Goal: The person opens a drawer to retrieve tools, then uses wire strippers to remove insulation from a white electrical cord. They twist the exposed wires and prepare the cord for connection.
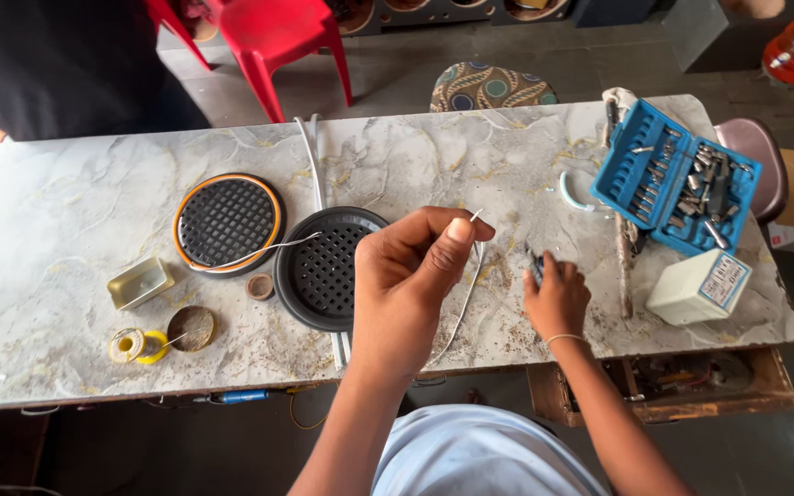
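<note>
1. Head view: the left hand (pixel 415 276) is raised above the bench (pixel 66 211), fingers (pixel 457 230) pinched on a thin white wire (pixel 467 298). Its bare tip sits just above the fingers; its long axis trails down toward the bench edge.
2. The right hand (pixel 558 298), right of the wire and resting on the bench, has fingers closed on a small dark tool (pixel 535 264).
3. Black round grille (pixel 323 271) lies left; blue bit case (pixel 673 174) lies well apart to the right.

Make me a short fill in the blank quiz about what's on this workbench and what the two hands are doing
1. The left hand pinches a thin white ____ between thumb and finger.
2. The open case of bits at the table's far right is ____ in colour.
3. The right hand rests on the ____ tabletop, on a small dark tool.
4. The yellow spool of solder lies at the ____ end of the table.

Missing words: wire; blue; marble-patterned; left
</note>
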